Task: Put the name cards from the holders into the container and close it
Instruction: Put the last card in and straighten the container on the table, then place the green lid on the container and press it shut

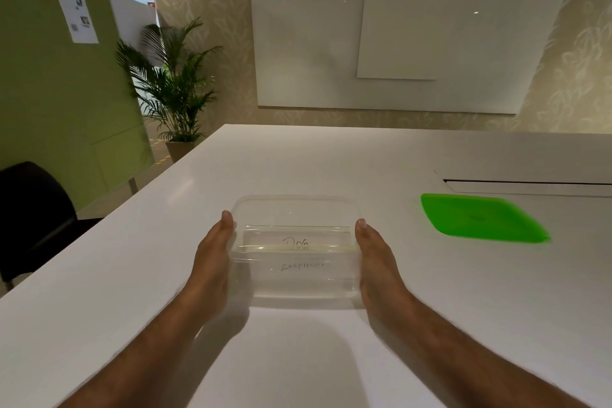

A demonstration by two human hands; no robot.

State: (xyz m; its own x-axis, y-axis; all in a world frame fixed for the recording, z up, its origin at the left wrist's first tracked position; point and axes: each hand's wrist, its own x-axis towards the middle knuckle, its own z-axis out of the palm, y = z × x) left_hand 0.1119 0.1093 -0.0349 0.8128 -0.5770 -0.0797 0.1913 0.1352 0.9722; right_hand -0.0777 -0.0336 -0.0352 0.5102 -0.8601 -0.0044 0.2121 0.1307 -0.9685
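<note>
At lower centre, our left hand [215,248] and right hand [374,252] press flat against the sides of the clear container [291,212], cards visible inside. We judge closing comes next: fetch the green lid [480,219], lying apart at right.

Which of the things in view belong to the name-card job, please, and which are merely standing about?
Belonging: clear container; name cards in clear holders; green lid, off to the right; left hand and right hand flanking the holders.

Standing about: potted plant; black chair; whiteboards; wall notice.
</note>
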